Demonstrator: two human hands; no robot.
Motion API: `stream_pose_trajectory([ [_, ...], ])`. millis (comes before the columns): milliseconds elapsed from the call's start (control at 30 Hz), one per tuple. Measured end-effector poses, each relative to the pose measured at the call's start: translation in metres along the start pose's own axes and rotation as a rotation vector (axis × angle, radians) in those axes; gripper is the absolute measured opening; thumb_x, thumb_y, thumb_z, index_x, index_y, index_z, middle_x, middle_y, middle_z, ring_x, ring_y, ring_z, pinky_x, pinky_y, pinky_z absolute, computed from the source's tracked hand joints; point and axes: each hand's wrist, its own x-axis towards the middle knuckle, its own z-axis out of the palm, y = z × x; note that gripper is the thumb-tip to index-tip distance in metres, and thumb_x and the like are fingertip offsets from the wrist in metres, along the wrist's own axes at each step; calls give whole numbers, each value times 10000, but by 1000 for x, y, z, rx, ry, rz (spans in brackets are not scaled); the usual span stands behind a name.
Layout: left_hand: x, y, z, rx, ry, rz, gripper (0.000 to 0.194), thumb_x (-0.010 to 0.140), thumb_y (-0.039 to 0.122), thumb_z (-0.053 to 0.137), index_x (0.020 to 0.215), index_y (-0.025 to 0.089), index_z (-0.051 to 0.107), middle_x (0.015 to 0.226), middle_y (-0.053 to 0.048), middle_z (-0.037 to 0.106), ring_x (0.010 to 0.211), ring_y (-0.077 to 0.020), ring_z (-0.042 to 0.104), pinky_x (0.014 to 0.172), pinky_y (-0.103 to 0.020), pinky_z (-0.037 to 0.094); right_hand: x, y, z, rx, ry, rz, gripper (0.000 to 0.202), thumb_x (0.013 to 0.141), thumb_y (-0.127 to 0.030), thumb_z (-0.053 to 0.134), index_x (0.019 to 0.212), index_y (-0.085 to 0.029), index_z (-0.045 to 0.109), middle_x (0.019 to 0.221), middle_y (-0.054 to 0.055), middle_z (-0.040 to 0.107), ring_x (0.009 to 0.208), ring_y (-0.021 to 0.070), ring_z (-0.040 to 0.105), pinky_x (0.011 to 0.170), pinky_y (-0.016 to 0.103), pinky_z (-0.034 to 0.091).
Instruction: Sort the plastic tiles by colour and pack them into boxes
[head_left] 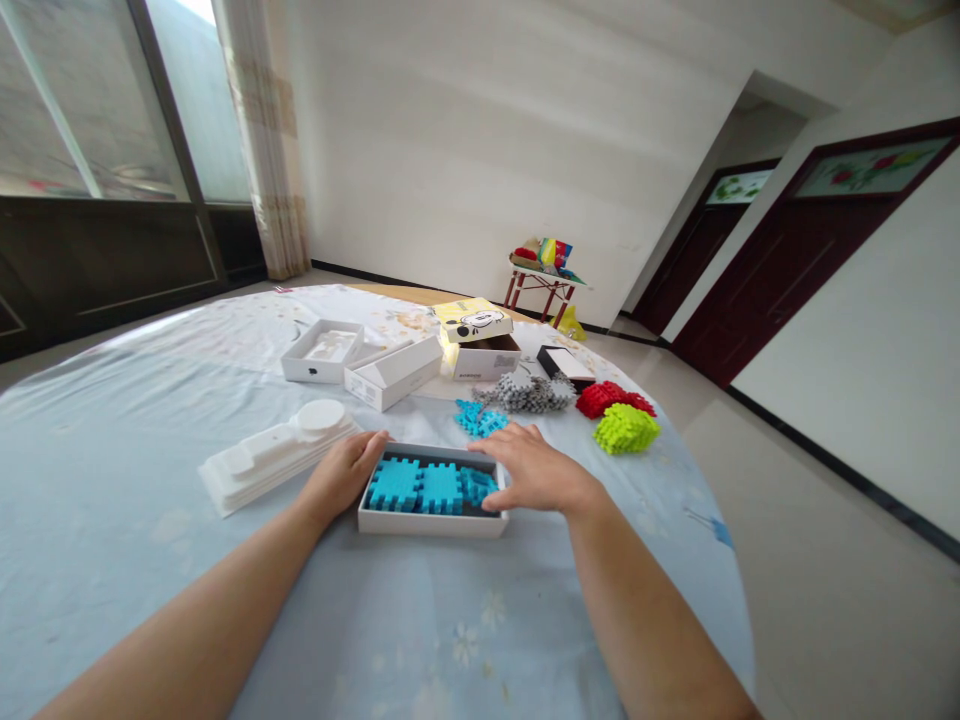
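Observation:
A shallow white box (435, 524) sits on the table in front of me, holding blue interlocking plastic pieces (441, 487). Two neat flat stacks fill its left and middle, and a looser bunch lies at the right end. My left hand (346, 472) is closed against the box's left side, with its fingers at the far left corner. Over the right end my right hand (536, 466) is spread, thumb low near the loose blue pieces and fingers by the far rim. Just beyond the box lies a small pile of blue pieces (480, 418).
Grey pieces (531, 392), red pieces (611, 399) and green pieces (627, 429) are heaped at the right. A white plastic tray (277, 452), an open white box (321, 362), a white lid (396, 376), a yellow-lidded box (484, 358) and a black box (564, 368) stand around.

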Motion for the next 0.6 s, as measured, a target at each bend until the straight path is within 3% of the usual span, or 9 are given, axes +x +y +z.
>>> stream_pose_trajectory([
  [600,0,3,-1,-4,1,6,521,801,541,291,634,176,623,597,-28,646,609,-189,567,618,-247,435,11,-2,17,-37,-61,3,339,643,-280,686,979,-260,656,792,4,646,937,230,451,793,348,252],
])
